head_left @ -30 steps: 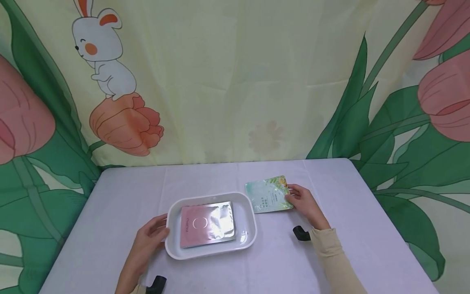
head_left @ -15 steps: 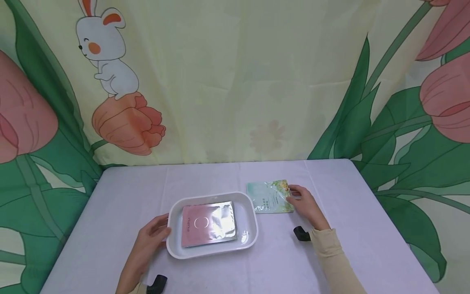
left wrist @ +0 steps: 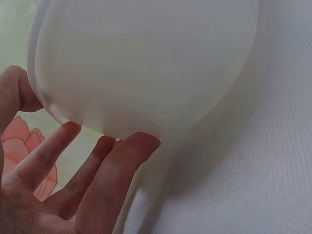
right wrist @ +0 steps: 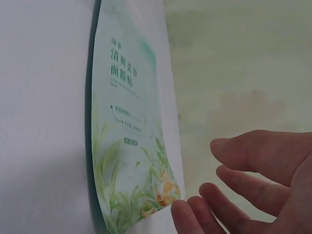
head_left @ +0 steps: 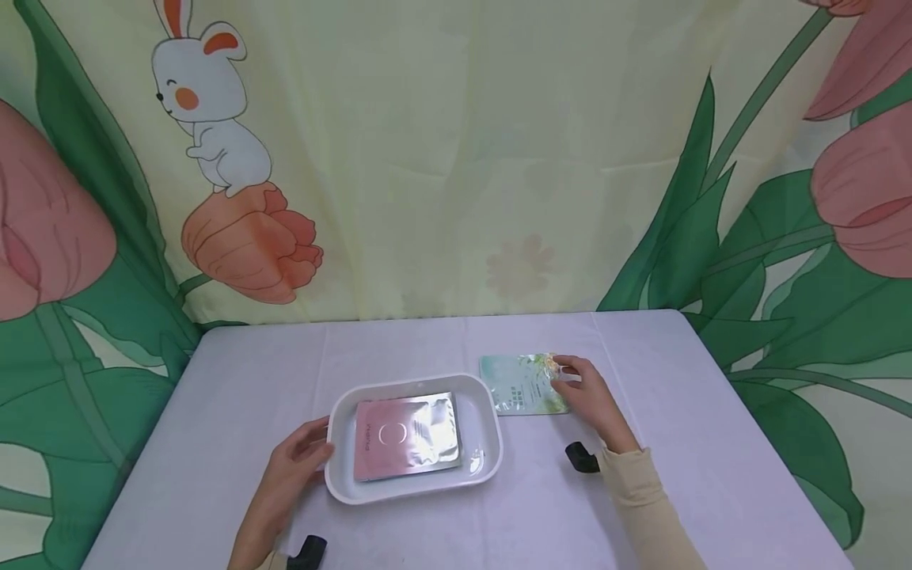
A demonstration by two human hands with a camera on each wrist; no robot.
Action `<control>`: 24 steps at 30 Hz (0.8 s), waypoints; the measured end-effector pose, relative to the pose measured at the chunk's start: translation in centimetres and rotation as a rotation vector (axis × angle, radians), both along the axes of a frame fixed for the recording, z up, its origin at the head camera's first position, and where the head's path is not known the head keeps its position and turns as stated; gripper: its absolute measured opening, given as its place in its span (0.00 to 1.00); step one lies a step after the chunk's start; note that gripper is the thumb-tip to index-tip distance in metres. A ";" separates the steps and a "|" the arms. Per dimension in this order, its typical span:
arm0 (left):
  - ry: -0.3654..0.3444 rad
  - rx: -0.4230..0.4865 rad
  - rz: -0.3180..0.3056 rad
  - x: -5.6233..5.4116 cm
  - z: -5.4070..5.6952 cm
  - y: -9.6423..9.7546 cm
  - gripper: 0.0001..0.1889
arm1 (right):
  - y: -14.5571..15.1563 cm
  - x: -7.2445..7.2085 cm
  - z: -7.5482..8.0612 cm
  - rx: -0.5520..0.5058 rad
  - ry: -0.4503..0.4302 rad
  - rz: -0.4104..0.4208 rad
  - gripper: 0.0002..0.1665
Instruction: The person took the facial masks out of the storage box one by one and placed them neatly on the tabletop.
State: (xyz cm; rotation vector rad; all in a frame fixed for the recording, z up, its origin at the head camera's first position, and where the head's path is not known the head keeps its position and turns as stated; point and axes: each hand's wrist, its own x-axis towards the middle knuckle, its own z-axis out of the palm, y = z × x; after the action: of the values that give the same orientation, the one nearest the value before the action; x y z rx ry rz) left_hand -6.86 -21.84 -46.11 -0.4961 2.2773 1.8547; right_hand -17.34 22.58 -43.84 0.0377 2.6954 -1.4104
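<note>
My left hand [head_left: 294, 463] grips the left end of a white oblong tray [head_left: 342, 489]. In the left wrist view its fingertips [left wrist: 146, 140] touch the tray's outer wall, near the rim. Inside the tray lies a flat pink-and-silver sheet mask packet [head_left: 406, 435]. A pale green face mask packet [head_left: 520, 384], printed with leaves and flowers, lies flat on the table, right behind the tray's right end. At its right edge hovers my right hand [head_left: 591, 396]. In the right wrist view the thumb and fingers are parted beside the packet's flowery corner, with nothing between them.
A white cloth covers the table [head_left: 399, 538]. Behind it hangs a pale yellow backdrop [head_left: 427, 198] printed with a rabbit and tulips. A black wrist device [head_left: 583, 457] sits by the right wrist, another black device [head_left: 308, 552] by the left.
The green mask packet's right side has come down flat on the table, and my right hand's fingers have let go of it. The left hand and tray have stayed nearly in place.
</note>
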 end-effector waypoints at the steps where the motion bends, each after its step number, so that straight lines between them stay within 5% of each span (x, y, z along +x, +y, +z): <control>1: -0.002 0.000 0.003 0.1 0.0 0.0 0.29 | -0.2 0.2 0.2 -0.004 0.013 0.007 0.28; 24: 0.002 0.008 -0.018 0.2 -0.2 -0.2 0.30 | -5.3 2.8 3.1 -0.063 0.109 0.155 0.28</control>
State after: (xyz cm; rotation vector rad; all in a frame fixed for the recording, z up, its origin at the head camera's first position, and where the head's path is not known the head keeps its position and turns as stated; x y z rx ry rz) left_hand -6.67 -22.00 -46.33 -0.4714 2.2669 1.8568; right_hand -14.59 17.28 -40.78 -0.2537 2.6684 -1.4897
